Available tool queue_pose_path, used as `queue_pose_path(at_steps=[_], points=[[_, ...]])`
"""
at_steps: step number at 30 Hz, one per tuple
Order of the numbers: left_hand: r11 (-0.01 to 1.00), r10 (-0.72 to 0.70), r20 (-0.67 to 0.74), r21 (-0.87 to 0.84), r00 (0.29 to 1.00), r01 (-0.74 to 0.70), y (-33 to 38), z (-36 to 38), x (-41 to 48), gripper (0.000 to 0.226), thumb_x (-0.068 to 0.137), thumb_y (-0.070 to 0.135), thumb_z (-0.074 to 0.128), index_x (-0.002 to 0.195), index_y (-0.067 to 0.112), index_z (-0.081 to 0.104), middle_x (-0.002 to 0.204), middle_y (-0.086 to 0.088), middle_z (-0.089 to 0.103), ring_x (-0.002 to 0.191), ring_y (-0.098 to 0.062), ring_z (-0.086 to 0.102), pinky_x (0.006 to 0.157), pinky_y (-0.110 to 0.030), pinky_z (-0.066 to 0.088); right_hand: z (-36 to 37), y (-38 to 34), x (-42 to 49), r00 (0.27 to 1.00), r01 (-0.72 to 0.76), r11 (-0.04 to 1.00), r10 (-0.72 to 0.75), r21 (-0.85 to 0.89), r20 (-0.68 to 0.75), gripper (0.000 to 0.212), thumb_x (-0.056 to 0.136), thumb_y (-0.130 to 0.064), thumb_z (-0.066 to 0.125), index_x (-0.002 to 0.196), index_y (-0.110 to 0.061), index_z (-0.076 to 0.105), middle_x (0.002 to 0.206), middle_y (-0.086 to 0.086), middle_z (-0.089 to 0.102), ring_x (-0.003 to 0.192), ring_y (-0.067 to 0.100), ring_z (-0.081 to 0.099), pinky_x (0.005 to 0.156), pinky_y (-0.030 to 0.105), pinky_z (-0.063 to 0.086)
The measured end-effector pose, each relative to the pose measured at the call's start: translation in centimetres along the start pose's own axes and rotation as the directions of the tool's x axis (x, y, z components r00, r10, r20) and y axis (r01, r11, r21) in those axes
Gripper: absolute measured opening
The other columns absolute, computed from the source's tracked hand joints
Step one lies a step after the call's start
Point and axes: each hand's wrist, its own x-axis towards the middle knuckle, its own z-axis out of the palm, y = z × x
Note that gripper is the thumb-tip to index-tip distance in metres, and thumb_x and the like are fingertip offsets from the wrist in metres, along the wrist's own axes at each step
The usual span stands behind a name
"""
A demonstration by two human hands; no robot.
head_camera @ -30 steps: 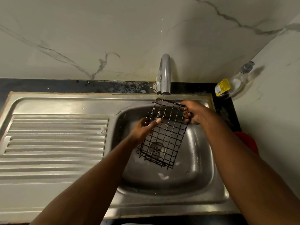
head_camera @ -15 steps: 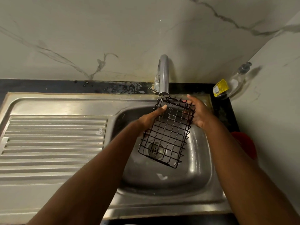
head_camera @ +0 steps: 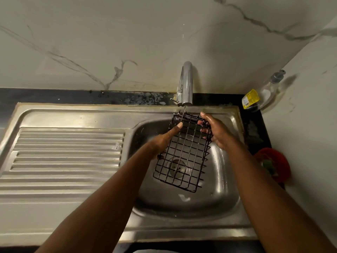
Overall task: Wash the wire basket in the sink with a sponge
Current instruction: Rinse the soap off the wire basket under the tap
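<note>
Black wire basket (head_camera: 184, 156), pinched at nine o'clock by my left hand (head_camera: 164, 141) and at three by my right hand (head_camera: 217, 132), could slip when wet.

Veined marble walls (head_camera: 127, 42) meet a black counter (head_camera: 54, 96).

What you have in view:
- Table (head_camera: 54, 97): black, speckled with pale stains along its back edge.
- Tap (head_camera: 186, 83): chrome, curved, at the back edge, a thin stream falling from its spout.
- Pump bottle (head_camera: 268, 88): clear, yellow label (head_camera: 250, 98), in the back right corner.
- Red round container (head_camera: 279, 161): at the right edge.
- Walls (head_camera: 109, 42): pale, grey-veined marble.
</note>
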Motion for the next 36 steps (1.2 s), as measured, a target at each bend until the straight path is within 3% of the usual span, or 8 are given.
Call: queue_pose_path(at_steps=[3, 8, 14, 16, 24, 29, 33, 36], points=[[1.0, -0.006, -0.015, 0.019, 1.0, 0.006, -0.6, -0.2, -0.4, 0.111, 0.076, 0.097, 0.046, 0.158, 0.022, 0.041, 0.163, -0.02, 0.037, 0.147, -0.036, 0.04, 0.118, -0.057, 0.031, 0.3, 0.7, -0.1, 1.0, -0.003, 1.0, 0.003, 0.012, 0.003, 0.039, 0.09, -0.065, 0.062, 0.112, -0.034, 0.07, 0.119, 0.0, 0.072, 0.097, 0.02, 0.059, 0.079, 0.039, 0.045], [0.999, 0.04, 0.011, 0.025, 0.999, -0.04, -1.0, 0.4, -0.7, 0.098, 0.085, 0.088, 0.046, 0.153, 0.019, 0.049, 0.159, -0.018, 0.045, 0.145, -0.033, 0.044, 0.116, -0.053, 0.035, -0.5, 1.6, -0.5, 0.999, 0.037, 0.999, -0.037, 0.024, -0.008, 0.038, 0.09, -0.063, 0.064, 0.113, -0.034, 0.071, 0.105, -0.005, 0.071, 0.095, 0.021, 0.06, 0.072, 0.037, 0.044], [0.995, 0.084, 0.045, 0.045, 0.995, -0.086, -0.3, 1.3, -1.2, 0.141, 0.046, 0.11, 0.046, 0.155, 0.021, 0.046, 0.161, -0.018, 0.043, 0.146, -0.034, 0.042, 0.12, -0.057, 0.033, -1.9, 2.3, -0.6, 0.997, 0.064, 0.998, -0.063, 0.014, -0.047, 0.046, 0.078, -0.071, 0.068, 0.104, -0.034, 0.073, 0.099, -0.008, 0.073, 0.095, 0.021, 0.062, 0.071, 0.039, 0.042], [0.995, 0.091, 0.035, 0.046, 0.995, -0.093, -0.3, 1.4, -1.5, 0.146, 0.043, 0.111, 0.045, 0.155, 0.019, 0.046, 0.16, -0.018, 0.044, 0.144, -0.034, 0.044, 0.119, -0.058, 0.035, -1.9, 2.4, -0.6, 0.997, 0.066, 0.998, -0.066, 0.013, -0.045, 0.047, 0.077, -0.07, 0.068, 0.104, -0.032, 0.073, 0.097, -0.008, 0.073, 0.095, 0.021, 0.062, 0.07, 0.039, 0.042], [0.994, 0.113, 0.026, -0.005, 0.993, -0.113, -2.1, 0.1, -1.4, 0.122, 0.064, 0.104, 0.048, 0.155, 0.023, 0.047, 0.163, -0.012, 0.041, 0.15, -0.028, 0.038, 0.124, -0.057, 0.028, 0.1, 2.1, -0.2, 0.995, 0.102, 0.994, -0.103, -0.033, 0.0, 0.04, 0.079, -0.072, 0.065, 0.094, -0.037, 0.074, 0.099, -0.008, 0.073, 0.094, 0.02, 0.064, 0.073, 0.041, 0.043], [0.995, 0.103, -0.039, -0.015, 0.994, -0.103, -2.4, -0.2, -1.7, 0.111, 0.071, 0.098, 0.049, 0.145, 0.016, 0.055, 0.144, -0.03, 0.053, 0.135, -0.045, 0.051, 0.115, -0.06, 0.042, 1.2, 1.5, -0.4, 0.991, 0.135, 0.988, -0.133, -0.071, 0.027, 0.048, 0.077, -0.073, 0.061, 0.099, -0.031, 0.072, 0.105, -0.005, 0.074, 0.098, 0.02, 0.065, 0.079, 0.041, 0.045], [0.999, 0.033, -0.111, 0.025, 0.993, -0.03, -3.2, -0.1, -0.7, 0.133, 0.06, 0.107, 0.049, 0.144, 0.002, 0.05, 0.142, -0.034, 0.052, 0.129, -0.049, 0.054, 0.108, -0.063, 0.048, 1.2, 1.5, -0.5, 0.989, 0.147, 0.988, -0.147, -0.044, 0.0, 0.041, 0.077, -0.065, 0.064, 0.091, -0.028, 0.073, 0.099, -0.004, 0.073, 0.094, 0.017, 0.063, 0.079, 0.039, 0.046], [0.998, 0.037, -0.11, 0.058, 0.993, -0.031, -3.4, 0.1, 0.0, 0.138, 0.059, 0.107, 0.05, 0.145, -0.001, 0.048, 0.142, -0.036, 0.052, 0.129, -0.051, 0.054, 0.107, -0.063, 0.049, 0.7, 1.7, -1.0, 0.988, 0.156, 0.988, -0.156, 0.004, -0.018, 0.033, 0.079, -0.056, 0.064, 0.087, -0.026, 0.072, 0.092, -0.004, 0.07, 0.089, 0.017, 0.061, 0.075, 0.037, 0.046]])
